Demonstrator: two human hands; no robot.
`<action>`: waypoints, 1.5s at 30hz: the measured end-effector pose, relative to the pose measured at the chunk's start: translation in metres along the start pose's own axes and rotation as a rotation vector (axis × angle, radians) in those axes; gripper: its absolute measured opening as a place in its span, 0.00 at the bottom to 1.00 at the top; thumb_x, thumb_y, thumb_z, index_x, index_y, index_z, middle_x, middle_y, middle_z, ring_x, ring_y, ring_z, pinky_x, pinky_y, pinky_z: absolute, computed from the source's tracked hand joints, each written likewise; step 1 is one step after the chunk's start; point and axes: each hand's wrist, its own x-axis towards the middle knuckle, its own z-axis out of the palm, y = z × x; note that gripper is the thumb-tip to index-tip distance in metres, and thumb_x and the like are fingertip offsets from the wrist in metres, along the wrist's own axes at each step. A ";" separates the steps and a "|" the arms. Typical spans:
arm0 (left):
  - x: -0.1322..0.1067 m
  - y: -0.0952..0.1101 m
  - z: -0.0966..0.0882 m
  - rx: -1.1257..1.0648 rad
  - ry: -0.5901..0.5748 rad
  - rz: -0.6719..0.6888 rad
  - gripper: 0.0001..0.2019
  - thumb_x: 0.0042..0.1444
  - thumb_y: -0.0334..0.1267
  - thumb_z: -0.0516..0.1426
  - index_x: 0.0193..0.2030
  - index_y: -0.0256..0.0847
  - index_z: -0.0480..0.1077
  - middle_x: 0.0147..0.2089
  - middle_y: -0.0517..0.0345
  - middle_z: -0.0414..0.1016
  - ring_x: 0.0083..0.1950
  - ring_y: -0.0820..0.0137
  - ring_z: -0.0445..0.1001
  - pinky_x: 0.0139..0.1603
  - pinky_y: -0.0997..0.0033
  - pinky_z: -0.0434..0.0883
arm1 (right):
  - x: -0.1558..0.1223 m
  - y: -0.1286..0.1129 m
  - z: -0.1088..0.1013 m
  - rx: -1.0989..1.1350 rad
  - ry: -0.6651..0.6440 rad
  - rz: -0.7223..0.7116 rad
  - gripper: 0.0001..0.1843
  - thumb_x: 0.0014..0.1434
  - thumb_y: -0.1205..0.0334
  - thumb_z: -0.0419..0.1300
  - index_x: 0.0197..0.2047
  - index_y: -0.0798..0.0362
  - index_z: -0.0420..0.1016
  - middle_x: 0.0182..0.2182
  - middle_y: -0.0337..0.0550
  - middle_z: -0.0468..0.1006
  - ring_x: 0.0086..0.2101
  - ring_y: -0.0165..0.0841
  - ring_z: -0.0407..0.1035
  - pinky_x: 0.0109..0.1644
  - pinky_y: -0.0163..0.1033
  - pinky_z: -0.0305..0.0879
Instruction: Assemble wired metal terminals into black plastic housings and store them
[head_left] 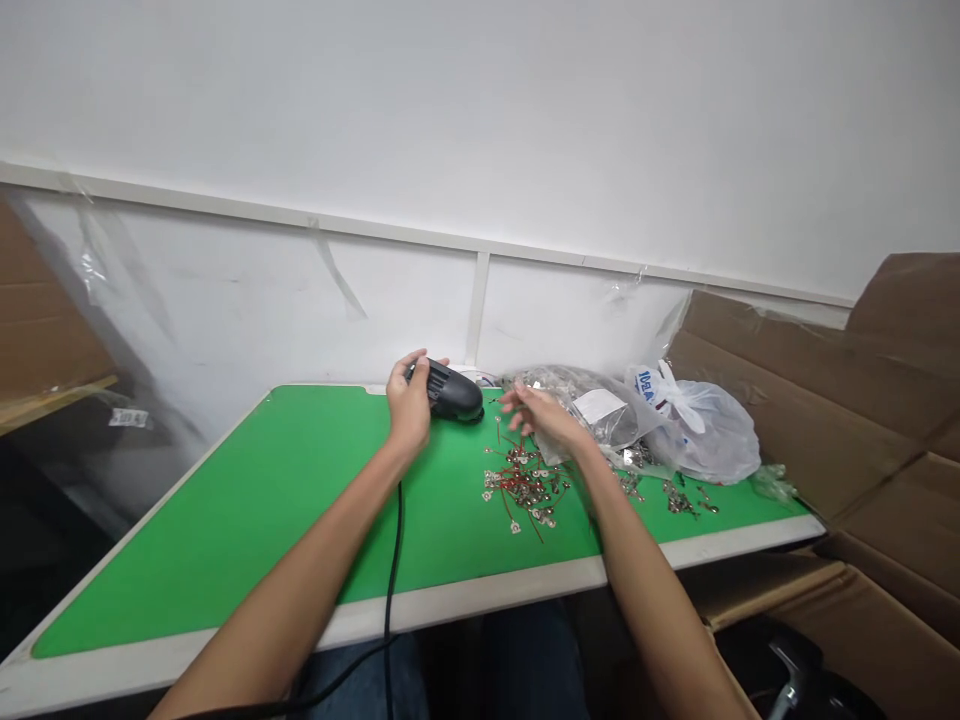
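- Right now I see the left hand (409, 405) closed around a black corded handheld tool (450, 392), fingers curled over its top, at the far edge of the green tabletop (225, 520).
- Just beside that tool, toward the tabletop's middle, lies a tangle of wired metal terminals (525, 487).
- I see the right hand (544, 418) open, fingers loosely spread, holding nothing, just above those terminals.
- A transparent plastic bag of metal parts (600, 415) and a white plastic carrier bag (701, 430) sit at the tabletop's far right.
- A black cable (395, 560) drops over the tabletop's near edge.

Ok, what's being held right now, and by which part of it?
The left hand grips the narrower end of a black corded tool; the right hand is open, holding nothing visible.
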 end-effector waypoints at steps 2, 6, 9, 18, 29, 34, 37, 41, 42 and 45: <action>0.009 0.001 -0.005 -0.080 0.097 -0.051 0.18 0.61 0.43 0.62 0.55 0.44 0.65 0.40 0.53 0.84 0.43 0.64 0.83 0.44 0.68 0.78 | -0.008 -0.007 -0.019 -0.195 -0.142 0.098 0.29 0.56 0.33 0.67 0.34 0.54 0.78 0.26 0.37 0.75 0.20 0.23 0.61 0.21 0.31 0.55; 0.013 0.000 -0.009 -0.058 0.089 -0.234 0.13 0.55 0.37 0.63 0.44 0.44 0.65 0.33 0.58 0.80 0.36 0.66 0.82 0.38 0.68 0.79 | -0.019 -0.014 -0.036 -0.547 -0.257 0.305 0.24 0.46 0.40 0.74 0.28 0.52 0.75 0.17 0.30 0.66 0.19 0.24 0.57 0.21 0.32 0.49; 0.003 0.000 -0.005 0.044 -0.076 -0.422 0.09 0.52 0.37 0.62 0.38 0.42 0.66 0.30 0.56 0.79 0.28 0.67 0.78 0.30 0.68 0.77 | -0.019 -0.014 -0.028 -0.616 -0.285 0.344 0.19 0.43 0.47 0.75 0.29 0.52 0.76 0.20 0.32 0.72 0.22 0.27 0.62 0.23 0.33 0.54; -0.020 0.014 0.009 -0.049 -0.237 -0.722 0.09 0.58 0.42 0.54 0.35 0.40 0.70 0.32 0.46 0.82 0.27 0.63 0.79 0.25 0.66 0.77 | -0.018 -0.005 -0.022 -0.482 -0.243 0.296 0.09 0.48 0.57 0.68 0.29 0.51 0.75 0.24 0.34 0.74 0.23 0.27 0.66 0.26 0.32 0.63; -0.017 -0.001 0.005 0.099 -0.366 -0.808 0.08 0.57 0.35 0.60 0.41 0.35 0.75 0.33 0.47 0.84 0.20 0.70 0.74 0.18 0.74 0.69 | -0.013 0.000 -0.029 -0.173 -0.211 0.253 0.08 0.52 0.58 0.68 0.32 0.50 0.73 0.22 0.34 0.74 0.22 0.26 0.66 0.23 0.29 0.60; -0.019 -0.002 0.005 0.156 -0.395 -0.834 0.07 0.58 0.35 0.60 0.41 0.35 0.76 0.34 0.44 0.84 0.18 0.72 0.71 0.18 0.75 0.67 | -0.015 -0.003 -0.024 -0.175 -0.198 0.219 0.06 0.54 0.61 0.67 0.33 0.51 0.74 0.29 0.38 0.79 0.31 0.30 0.76 0.29 0.30 0.69; -0.021 -0.003 0.006 0.167 -0.373 -0.821 0.07 0.58 0.34 0.59 0.41 0.35 0.75 0.32 0.46 0.83 0.17 0.72 0.69 0.17 0.75 0.66 | -0.015 -0.002 -0.024 -0.197 -0.213 0.212 0.07 0.55 0.63 0.67 0.33 0.50 0.72 0.28 0.39 0.80 0.31 0.31 0.77 0.31 0.32 0.70; -0.024 -0.007 0.009 0.151 -0.364 -0.803 0.07 0.59 0.34 0.57 0.40 0.35 0.75 0.30 0.48 0.82 0.17 0.72 0.69 0.16 0.75 0.65 | -0.011 0.000 -0.022 -0.135 -0.198 0.122 0.08 0.54 0.65 0.67 0.37 0.49 0.72 0.28 0.35 0.78 0.30 0.30 0.75 0.33 0.34 0.71; -0.024 -0.008 0.009 0.149 -0.366 -0.803 0.06 0.59 0.33 0.57 0.40 0.34 0.75 0.29 0.48 0.82 0.17 0.72 0.69 0.17 0.75 0.65 | -0.009 0.001 -0.020 -0.106 -0.186 0.065 0.09 0.55 0.66 0.67 0.39 0.48 0.74 0.29 0.34 0.78 0.30 0.29 0.74 0.34 0.34 0.71; -0.027 -0.010 0.011 0.153 -0.391 -0.823 0.07 0.59 0.33 0.57 0.40 0.34 0.76 0.30 0.47 0.82 0.18 0.71 0.71 0.19 0.75 0.67 | -0.002 0.004 -0.013 -0.081 -0.105 -0.120 0.12 0.58 0.65 0.67 0.46 0.45 0.79 0.34 0.36 0.79 0.34 0.30 0.73 0.39 0.36 0.72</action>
